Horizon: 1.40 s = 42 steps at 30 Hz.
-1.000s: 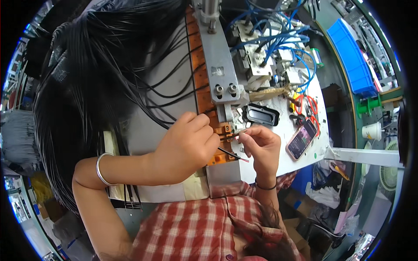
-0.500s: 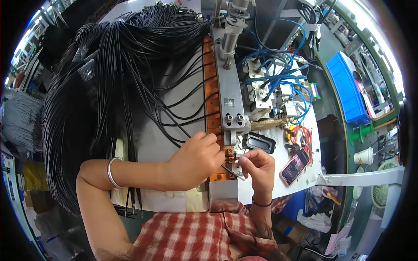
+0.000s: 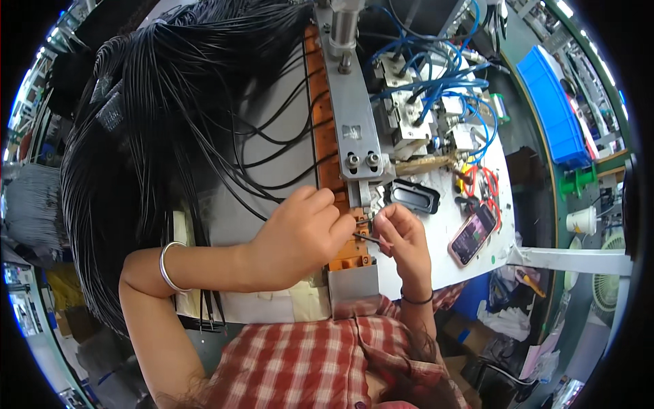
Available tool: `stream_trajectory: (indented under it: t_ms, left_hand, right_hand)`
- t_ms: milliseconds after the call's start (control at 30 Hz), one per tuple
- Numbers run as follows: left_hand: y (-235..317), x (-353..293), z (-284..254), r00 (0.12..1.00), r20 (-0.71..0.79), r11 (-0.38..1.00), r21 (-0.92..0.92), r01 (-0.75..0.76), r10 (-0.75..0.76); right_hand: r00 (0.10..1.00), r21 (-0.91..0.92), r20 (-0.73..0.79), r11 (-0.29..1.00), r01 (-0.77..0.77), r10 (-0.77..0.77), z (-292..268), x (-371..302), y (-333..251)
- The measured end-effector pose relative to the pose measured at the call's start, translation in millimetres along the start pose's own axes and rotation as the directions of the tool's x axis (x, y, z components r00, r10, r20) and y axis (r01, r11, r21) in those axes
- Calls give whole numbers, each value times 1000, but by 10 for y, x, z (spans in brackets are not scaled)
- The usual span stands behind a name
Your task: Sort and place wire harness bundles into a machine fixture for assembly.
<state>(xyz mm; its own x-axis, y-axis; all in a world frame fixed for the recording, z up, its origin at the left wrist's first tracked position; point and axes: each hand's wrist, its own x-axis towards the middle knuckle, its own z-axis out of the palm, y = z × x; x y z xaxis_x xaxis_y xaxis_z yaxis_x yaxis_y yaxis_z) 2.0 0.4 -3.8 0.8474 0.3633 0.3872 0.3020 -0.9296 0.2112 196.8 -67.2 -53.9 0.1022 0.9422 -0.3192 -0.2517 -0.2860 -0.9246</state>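
Note:
My left hand (image 3: 306,228) is curled closed over the lower part of an orange fixture strip (image 3: 328,140), knuckles up. Out of its fingers, on the right, stick thin black cable ends (image 3: 366,237). My right hand (image 3: 407,238) faces it, thumb and fingertips pinched around the tip of a cable end. What sits inside the left fist is hidden. Several black cables (image 3: 289,144) run from a large bundle (image 3: 157,102) at left to slots along the strip. A grey metal clamp bar (image 3: 353,123) lies alongside the strip.
Above the bar stands a metal cylinder (image 3: 344,31). Blue air tubes (image 3: 436,85) loop around metal blocks at right. On the white table are a black tray (image 3: 413,196), a phone (image 3: 473,235) and red-handled tools (image 3: 489,187). A blue bin (image 3: 555,105) stands farther right.
The whole scene has shifted slightly upward in view. The cable end that angled down between my hands now points at my right fingertips, which have closed around its tip.

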Motion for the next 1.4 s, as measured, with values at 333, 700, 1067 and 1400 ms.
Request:
stream_trajectory:
  t_ms: [333,700,1067,1400]
  left_hand:
    - [-25,-29,30,997,72,1000,16,6,-7]
    - [-460,-463,-870,449,799,909,409,80,-400]
    - [-1233,-696,-1396,792,603,511,654,-558,93]
    - [-188,-165,-741,915,273,886,279,-371,297]
  right_hand:
    - [986,-61,158,997,-52,61,-80,92,13]
    - [990,-88,10,986,139,-139,-235,-140,-37]
    - [955,-77,-86,957,279,-285,-175,-724,-126]
    - [175,598,514,497,629,-840,54,-950,-595]
